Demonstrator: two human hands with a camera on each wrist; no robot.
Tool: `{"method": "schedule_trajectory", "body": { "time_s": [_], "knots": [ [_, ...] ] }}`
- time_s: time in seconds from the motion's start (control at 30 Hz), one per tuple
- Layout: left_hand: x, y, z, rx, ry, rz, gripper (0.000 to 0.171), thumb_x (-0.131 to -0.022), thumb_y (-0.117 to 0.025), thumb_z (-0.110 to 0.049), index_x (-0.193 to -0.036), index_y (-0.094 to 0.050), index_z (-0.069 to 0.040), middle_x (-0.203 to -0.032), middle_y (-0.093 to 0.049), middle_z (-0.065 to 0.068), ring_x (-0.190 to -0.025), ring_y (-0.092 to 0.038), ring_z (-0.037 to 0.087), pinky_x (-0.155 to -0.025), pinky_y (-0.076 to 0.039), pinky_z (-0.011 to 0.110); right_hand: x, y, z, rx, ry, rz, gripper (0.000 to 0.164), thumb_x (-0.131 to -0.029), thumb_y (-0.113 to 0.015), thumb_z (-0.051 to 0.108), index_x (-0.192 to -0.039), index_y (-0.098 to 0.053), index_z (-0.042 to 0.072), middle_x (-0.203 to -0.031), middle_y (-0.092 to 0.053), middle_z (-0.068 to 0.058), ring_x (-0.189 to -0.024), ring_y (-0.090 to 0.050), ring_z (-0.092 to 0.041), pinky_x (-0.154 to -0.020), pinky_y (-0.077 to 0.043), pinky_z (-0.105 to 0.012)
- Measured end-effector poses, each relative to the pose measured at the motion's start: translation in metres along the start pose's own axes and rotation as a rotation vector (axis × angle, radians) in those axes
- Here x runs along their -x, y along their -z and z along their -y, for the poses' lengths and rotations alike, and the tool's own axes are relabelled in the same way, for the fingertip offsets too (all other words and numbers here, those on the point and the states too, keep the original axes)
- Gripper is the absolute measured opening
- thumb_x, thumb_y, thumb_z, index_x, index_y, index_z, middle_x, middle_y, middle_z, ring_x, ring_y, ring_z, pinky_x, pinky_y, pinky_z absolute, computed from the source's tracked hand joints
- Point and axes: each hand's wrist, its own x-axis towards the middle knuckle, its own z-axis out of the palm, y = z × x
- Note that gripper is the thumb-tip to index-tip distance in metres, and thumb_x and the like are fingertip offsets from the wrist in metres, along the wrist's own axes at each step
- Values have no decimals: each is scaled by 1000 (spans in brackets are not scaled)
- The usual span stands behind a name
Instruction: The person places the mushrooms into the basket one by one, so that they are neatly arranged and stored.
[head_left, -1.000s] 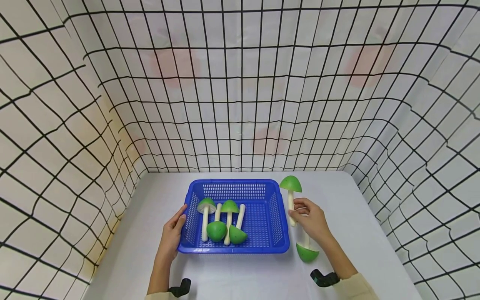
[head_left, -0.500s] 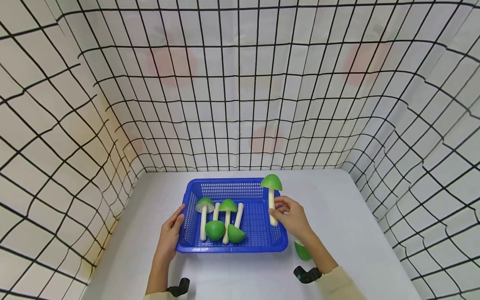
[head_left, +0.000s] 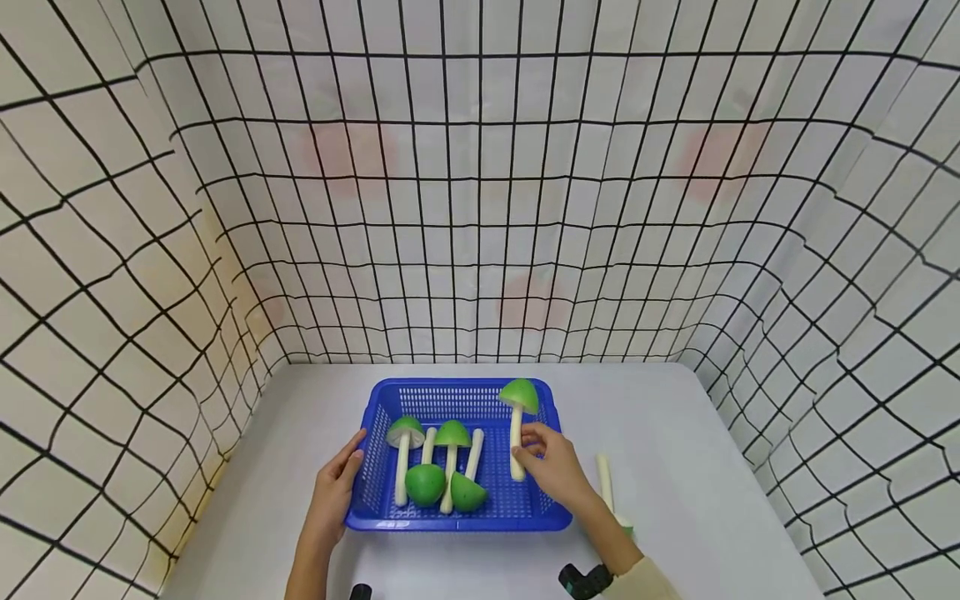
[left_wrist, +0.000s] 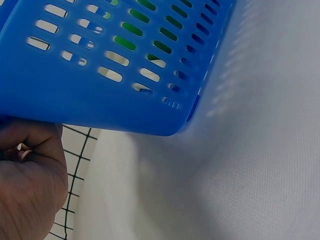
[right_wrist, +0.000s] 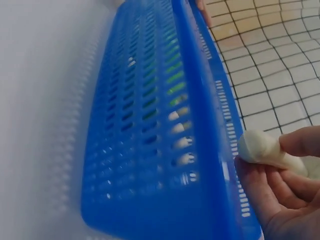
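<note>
A blue perforated plastic basket point(head_left: 457, 525) sits on the white table. My left hand point(head_left: 333, 487) grips its left rim; in the left wrist view the curled fingers meet the rim by a basket corner. Over the basket's right part, my right hand point(head_left: 555, 467) pinches a toy mushroom point(head_left: 520, 397) by its pale stem, green cap pointing away. The stem's end point(right_wrist: 255, 146) shows between thumb and fingers in the right wrist view. Several similar mushrooms point(head_left: 426, 485) lie in the left half of the basket, caps alternating far and near.
Another mushroom point(head_left: 604, 482) lies on the table right of the basket, its cap mostly hidden by my right forearm. A black wire grid point(head_left: 480, 275) backed with white sheeting stands around the table's left, back and right sides.
My right hand has carried the mushroom leftward from beside the basket to over its right part. The left hand has stayed at the left rim. The head view has tilted slightly.
</note>
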Motion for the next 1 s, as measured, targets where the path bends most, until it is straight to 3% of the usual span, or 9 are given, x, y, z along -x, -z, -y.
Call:
{"method": "schedule_trajectory", "body": {
  "time_s": [0.33,0.57,1.0],
  "knots": [
    [2,2,6,-11,-14,-18,48,-110,-47,-38,-157,-46,-28,-168,-32,13,-153,-32,45,-119,-32,64,3,-22,-6,2,-66,91,33,-97,-69,10,-126,-64,-5,-110,-70,-14,-97,-70,-23,-73,-61,-30],
    [-2,1,7,-11,-11,-16,48,-109,-48,-42,-156,-47,-32,-168,-34,10,-154,-32,42,-120,-31,62,1,-25,-2,51,-97,91,31,-96,-66,3,-125,-64,-7,-109,-70,-16,-96,-72,-26,-72,-61,-34],
    [1,0,5,-18,-4,-47,46,-110,-47,-35,-155,-48,-29,-167,-36,12,-151,-36,44,-118,-34,62,0,-35,-9,126,-125,98,30,-95,-66,3,-121,-65,-10,-103,-71,-15,-91,-69,-23,-78,-60,-39]
  ]
}}
